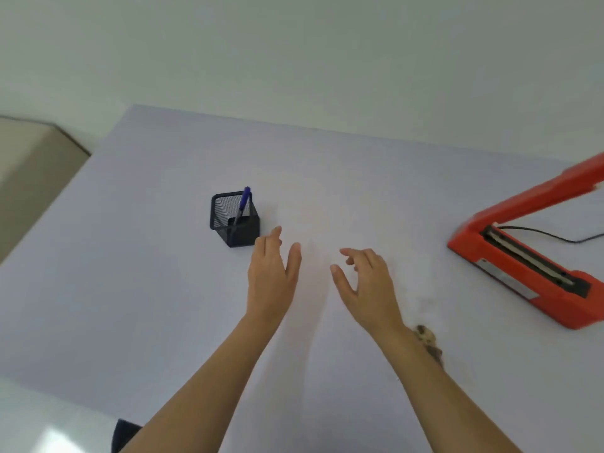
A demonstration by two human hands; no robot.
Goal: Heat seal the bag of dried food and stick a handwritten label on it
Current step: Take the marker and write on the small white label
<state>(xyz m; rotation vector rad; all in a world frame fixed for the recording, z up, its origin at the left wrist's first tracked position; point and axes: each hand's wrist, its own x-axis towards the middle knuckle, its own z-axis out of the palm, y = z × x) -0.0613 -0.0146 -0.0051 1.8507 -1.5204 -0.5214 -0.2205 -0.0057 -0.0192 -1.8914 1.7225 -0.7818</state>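
Observation:
An orange heat sealer (523, 256) stands at the table's right side with its lever arm raised. A black mesh pen holder (233, 220) with a blue pen (243, 202) in it stands left of centre. My left hand (273, 273) hovers just right of the holder, fingers apart, holding nothing. My right hand (366, 282) hovers beside it, fingers loosely curled and apart, also holding nothing. Brown dried food (428, 341), seemingly in a clear bag, peeks out from behind my right forearm; the rest of it is hidden or too faint to make out.
The pale lilac table (130, 289) runs up to a white wall at the back. A black cable (555, 235) trails from the sealer toward the right edge. A beige surface (29, 165) lies beyond the table's left edge.

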